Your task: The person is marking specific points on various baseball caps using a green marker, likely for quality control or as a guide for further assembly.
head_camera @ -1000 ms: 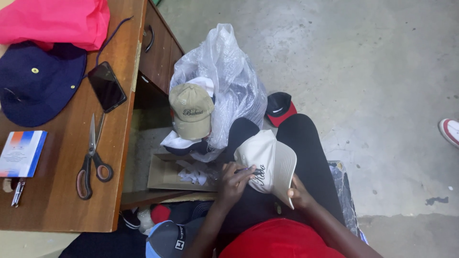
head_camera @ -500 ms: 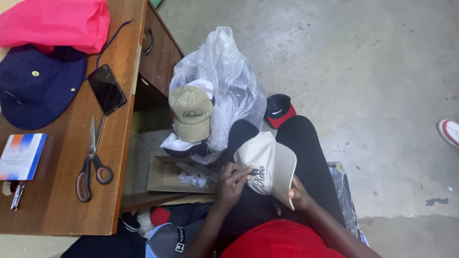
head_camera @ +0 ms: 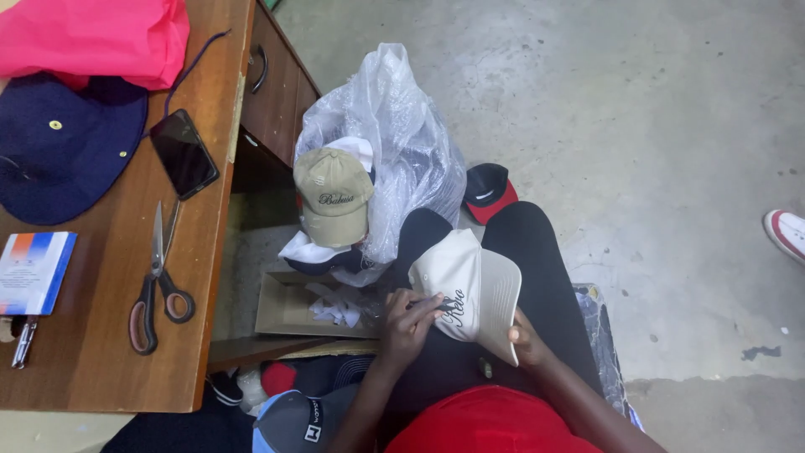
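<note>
A: Cap status? Where is it sitting relative to the hands?

B: White cap (head_camera: 470,289) is resting on the person's lap, between both hands. Right hand (head_camera: 527,342) is gripping the brim's lower edge, fingers closed on it. Left hand (head_camera: 411,323) is lying on the crown's left side, fingers curled around something small and dark at the embroidered front; can't tell what it is.

A: Long axis?

B: Running crown to brim, upper left to lower right. Brim is pointing toward the right hand, crown toward the left. Left hand is the one nearer the embroidery.

A: What's crowding it?

B: Cardboard box (head_camera: 289,306) with white scraps is lying just left of the left hand, on the floor. Tan cap (head_camera: 333,197) is sitting above it on a pile, leaning against a clear plastic bag (head_camera: 394,126). Black and red cap (head_camera: 490,191) is lying beyond the knee. More caps are stacking up under the left forearm.

A: Bench?

B: Wooden bench (head_camera: 109,369) is standing well left. It is carrying scissors (head_camera: 155,285), phone (head_camera: 184,153), navy hat (head_camera: 63,151), pink fabric (head_camera: 92,38), small booklet (head_camera: 33,273). Scissors are well apart from either hand. Nothing is blocking the cap itself.
</note>
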